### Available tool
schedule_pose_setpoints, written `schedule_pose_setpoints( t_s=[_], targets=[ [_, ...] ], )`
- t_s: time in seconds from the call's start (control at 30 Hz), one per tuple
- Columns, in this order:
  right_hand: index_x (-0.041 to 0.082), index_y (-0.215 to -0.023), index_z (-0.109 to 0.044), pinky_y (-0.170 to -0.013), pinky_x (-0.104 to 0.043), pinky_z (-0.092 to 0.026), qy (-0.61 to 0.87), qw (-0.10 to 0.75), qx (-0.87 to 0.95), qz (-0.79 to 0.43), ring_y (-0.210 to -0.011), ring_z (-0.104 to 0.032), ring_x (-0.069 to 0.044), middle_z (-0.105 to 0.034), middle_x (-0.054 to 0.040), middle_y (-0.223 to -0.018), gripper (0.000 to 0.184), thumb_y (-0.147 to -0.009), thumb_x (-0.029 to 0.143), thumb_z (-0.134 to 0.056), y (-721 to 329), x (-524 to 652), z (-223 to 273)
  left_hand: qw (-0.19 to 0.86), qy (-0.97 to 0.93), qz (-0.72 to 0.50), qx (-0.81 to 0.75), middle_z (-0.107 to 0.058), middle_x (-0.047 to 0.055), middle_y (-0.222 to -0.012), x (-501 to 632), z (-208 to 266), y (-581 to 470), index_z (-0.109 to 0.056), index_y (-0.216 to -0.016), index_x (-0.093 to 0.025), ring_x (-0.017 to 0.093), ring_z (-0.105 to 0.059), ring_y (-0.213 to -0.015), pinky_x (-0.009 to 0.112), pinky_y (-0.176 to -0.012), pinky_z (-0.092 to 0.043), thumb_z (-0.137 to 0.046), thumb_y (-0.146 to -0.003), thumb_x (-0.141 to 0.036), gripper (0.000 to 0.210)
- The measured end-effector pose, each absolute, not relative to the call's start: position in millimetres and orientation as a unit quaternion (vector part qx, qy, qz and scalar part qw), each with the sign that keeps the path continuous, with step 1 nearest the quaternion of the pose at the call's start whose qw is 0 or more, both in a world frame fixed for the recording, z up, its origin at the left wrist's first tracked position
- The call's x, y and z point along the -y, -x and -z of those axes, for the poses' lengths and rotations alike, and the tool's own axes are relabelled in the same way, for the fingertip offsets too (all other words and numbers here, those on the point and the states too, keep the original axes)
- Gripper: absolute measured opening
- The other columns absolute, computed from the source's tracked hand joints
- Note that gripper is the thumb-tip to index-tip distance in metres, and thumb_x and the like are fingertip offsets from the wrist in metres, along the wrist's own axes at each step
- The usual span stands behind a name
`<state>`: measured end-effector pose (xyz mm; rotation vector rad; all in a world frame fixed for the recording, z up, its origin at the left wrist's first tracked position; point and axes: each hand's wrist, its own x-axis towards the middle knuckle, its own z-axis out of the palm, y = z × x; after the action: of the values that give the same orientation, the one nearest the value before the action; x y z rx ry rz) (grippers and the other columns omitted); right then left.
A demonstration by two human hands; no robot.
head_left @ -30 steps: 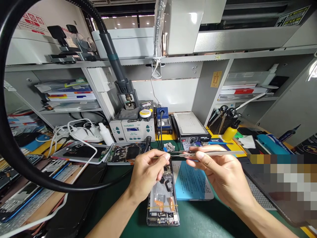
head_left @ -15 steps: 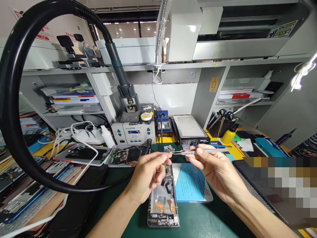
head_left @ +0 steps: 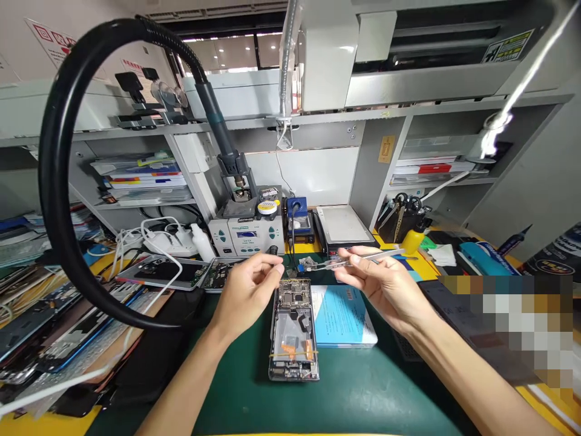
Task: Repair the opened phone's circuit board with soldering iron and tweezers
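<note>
My left hand [head_left: 247, 290] is raised to the left of the phone, thumb and index fingertips drawn together in a pinch; whatever they hold, if anything, is too small to make out. Metal tweezers [head_left: 363, 258] lie in the closed fingers of my right hand [head_left: 381, 278], pointing left with their tips near my left fingertips. I cannot tell whether the tips grip anything. Below and between both hands, an opened phone [head_left: 294, 330] shows its circuit board and orange flex pieces, with a thin yellowish band across its lower part. A blue-and-white booklet [head_left: 342, 318] lies beside it.
A black hose [head_left: 59, 181] loops over the left side. Behind stand a hot-air station [head_left: 245, 236], a blue soldering-iron stand [head_left: 297, 215] and a flat heating plate [head_left: 345, 225]. Phone parts [head_left: 91, 309] crowd the left; a yellow bottle [head_left: 414, 239] stands at the right.
My left hand has drawn left, away from the tweezer tips. My right hand has shifted slightly up and left with the tweezers. More of the phone's board shows, and the view has shifted.
</note>
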<state>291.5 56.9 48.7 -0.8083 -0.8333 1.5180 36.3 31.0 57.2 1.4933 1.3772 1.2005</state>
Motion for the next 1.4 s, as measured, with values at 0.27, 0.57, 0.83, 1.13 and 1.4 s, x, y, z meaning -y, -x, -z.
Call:
schedule_pose_setpoints(
  t_s=[0.27, 0.57, 0.83, 1.13, 1.4],
  targets=[
    [0.018, -0.104, -0.077, -0.079, -0.032, -0.068, 0.356, 0.545, 0.371, -0.663, -0.082, -0.079, -0.017, -0.07, -0.0102, -0.137, 0.027, -0.079, 0.022, -0.087, -295, -60, -47, 0.394, -0.557, -0.351, -0.641, -0.062, -0.004, -0.062, 29, -25, -27, -0.064, -0.123, -0.017, 0.015, -0.055, -0.05, 0.024, -0.046, -0.035, -0.079, -0.08, -0.053, 0.058],
    [0.018, -0.104, -0.078, -0.081, -0.034, -0.068, 0.316, 0.493, 0.402, -0.704, -0.084, -0.08, -0.018, -0.067, -0.0105, -0.141, 0.023, -0.082, 0.022, -0.085, -301, -66, -41, 0.469, -0.493, -0.359, -0.639, -0.052, -0.011, -0.053, 32, -12, -43, -0.051, -0.137, -0.016, 0.013, -0.049, -0.036, 0.021, -0.034, -0.04, -0.08, -0.079, -0.047, 0.072],
    [0.019, -0.11, -0.078, -0.091, -0.039, -0.065, 0.272, 0.492, 0.408, -0.72, -0.095, -0.079, -0.022, -0.077, -0.0083, -0.123, 0.032, -0.08, 0.024, -0.087, -303, -66, -45, 0.573, -0.399, -0.404, -0.591, -0.074, 0.007, -0.08, 30, -16, -41, -0.065, -0.098, -0.014, 0.018, -0.065, -0.053, 0.025, -0.037, -0.049, -0.079, -0.073, -0.037, 0.036],
    [0.022, -0.103, -0.078, -0.087, -0.037, -0.067, 0.247, 0.519, 0.393, -0.718, -0.091, -0.08, -0.023, -0.077, -0.0034, -0.122, 0.028, -0.078, 0.026, -0.088, -311, -62, -56, 0.645, -0.309, -0.485, -0.503, -0.077, 0.006, -0.097, 29, -29, -47, -0.066, -0.11, -0.017, 0.019, -0.073, -0.077, 0.025, -0.063, -0.057, -0.074, -0.068, -0.022, 0.043],
    [0.025, -0.098, -0.078, -0.088, -0.039, -0.066, 0.235, 0.557, 0.373, -0.704, -0.093, -0.08, -0.024, -0.08, -0.0006, -0.114, 0.022, -0.077, 0.024, -0.088, -321, -65, -62, 0.701, -0.274, -0.469, -0.463, -0.074, 0.006, -0.082, 6, -40, -79, -0.066, -0.103, -0.014, 0.02, -0.07, -0.062, 0.032, -0.059, -0.058, -0.069, -0.061, -0.017, 0.042]
  ],
)
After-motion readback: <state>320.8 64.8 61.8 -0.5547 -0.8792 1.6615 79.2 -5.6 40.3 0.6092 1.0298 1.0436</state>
